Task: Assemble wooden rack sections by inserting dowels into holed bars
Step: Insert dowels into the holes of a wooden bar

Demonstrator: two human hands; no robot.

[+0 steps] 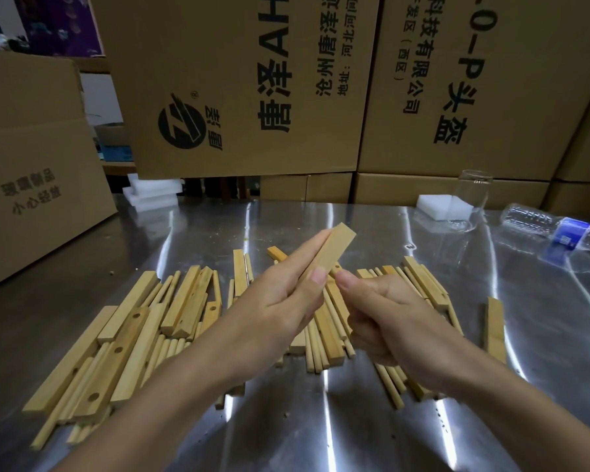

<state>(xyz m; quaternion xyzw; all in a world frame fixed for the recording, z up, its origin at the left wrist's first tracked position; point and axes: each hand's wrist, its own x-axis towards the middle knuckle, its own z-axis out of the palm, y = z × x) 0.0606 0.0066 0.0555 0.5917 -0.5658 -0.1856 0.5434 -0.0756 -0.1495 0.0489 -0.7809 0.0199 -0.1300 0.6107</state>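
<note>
My left hand (280, 301) grips a pale wooden bar (334, 248) and holds it tilted up and away above the table. My right hand (385, 311) is curled beside the bar's lower part, thumb tip close to my left thumb; what it holds is hidden inside the fist. Under both hands a pile of holed bars (123, 345) and thin round dowels (315, 349) lies spread over the shiny metal table (321, 420).
Big cardboard boxes (246, 86) wall off the back and left. A clear glass (470, 199) stands beside a white foam block (433, 206) at the back right, with a plastic water bottle (559, 229) lying on its side. One bar (494, 325) lies apart at the right.
</note>
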